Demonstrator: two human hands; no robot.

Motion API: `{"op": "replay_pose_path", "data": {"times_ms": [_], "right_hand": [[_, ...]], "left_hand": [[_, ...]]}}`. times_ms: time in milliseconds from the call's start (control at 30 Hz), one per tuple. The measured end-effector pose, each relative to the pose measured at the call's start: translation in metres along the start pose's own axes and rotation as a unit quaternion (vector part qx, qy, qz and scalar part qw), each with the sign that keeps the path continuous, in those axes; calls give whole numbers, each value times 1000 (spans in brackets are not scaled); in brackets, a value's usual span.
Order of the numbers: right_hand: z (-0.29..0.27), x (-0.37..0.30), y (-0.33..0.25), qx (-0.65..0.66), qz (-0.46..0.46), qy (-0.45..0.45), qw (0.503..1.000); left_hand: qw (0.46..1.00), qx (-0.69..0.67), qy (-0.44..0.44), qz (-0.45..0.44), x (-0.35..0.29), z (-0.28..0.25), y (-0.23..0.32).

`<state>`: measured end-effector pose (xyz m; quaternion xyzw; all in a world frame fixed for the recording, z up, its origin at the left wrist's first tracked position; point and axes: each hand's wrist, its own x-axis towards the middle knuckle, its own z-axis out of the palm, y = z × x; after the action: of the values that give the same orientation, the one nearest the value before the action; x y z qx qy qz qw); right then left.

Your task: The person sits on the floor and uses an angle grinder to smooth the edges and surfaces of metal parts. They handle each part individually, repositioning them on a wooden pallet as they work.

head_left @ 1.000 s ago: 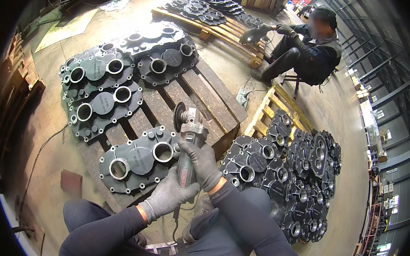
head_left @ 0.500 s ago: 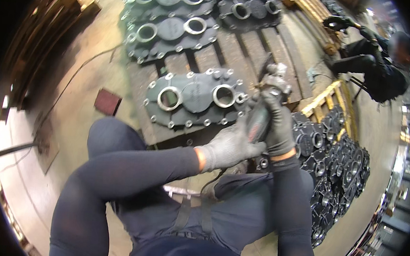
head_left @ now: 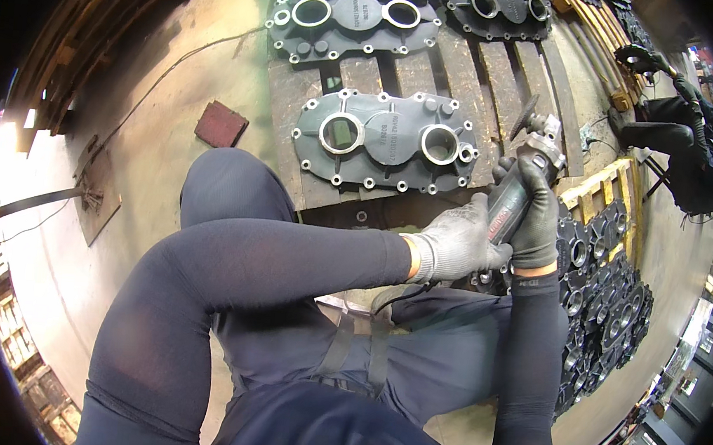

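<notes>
I saw the left hand curled around the rear of an angle grinder, while the right hand wrapped its body nearer the head. The tool was held aslant, its disc near the right end of a dark casting lying on a wooden pallet.
</notes>
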<state>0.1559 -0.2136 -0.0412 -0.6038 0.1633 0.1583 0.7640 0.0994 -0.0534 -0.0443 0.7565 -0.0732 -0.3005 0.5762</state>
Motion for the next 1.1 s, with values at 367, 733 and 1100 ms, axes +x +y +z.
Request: {"op": "replay_pose_path", "data": {"times_ms": [367,733,1100], "right_hand": [[-2,5,1,-39,-21,4,999],[4,0,-18,-34,-38,33,998],[7,-12,-26,-15,-63,36,997]], "left_hand": [[1000,12,-5,5,-5,-5,3],[977,193,84,-17,32,-90,-129],[799,559,-169,-146,-2,-90,-157]]}}
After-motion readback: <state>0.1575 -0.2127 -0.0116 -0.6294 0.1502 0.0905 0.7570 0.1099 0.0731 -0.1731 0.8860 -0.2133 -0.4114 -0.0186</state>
